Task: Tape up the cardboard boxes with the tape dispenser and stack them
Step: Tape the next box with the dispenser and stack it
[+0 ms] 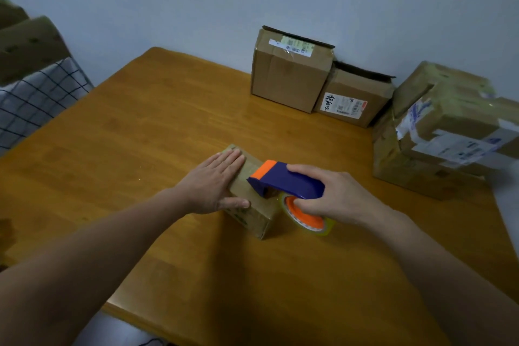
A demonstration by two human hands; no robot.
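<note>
while the left hand [214,181] presses flat, fingers straight, on the small box [257,215] mid table [157,126] | right hand [334,196] curls round the tape dispenser [289,180], nose at the box top | step: taping | next, likely: steady draw across, box pinned

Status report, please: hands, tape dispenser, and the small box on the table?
Left hand flat on small brown cardboard box. Right hand grips blue-and-orange plastic tape dispenser, nose over box top. Nothing in the way; larger cardboard boxes stand well behind.
</note>
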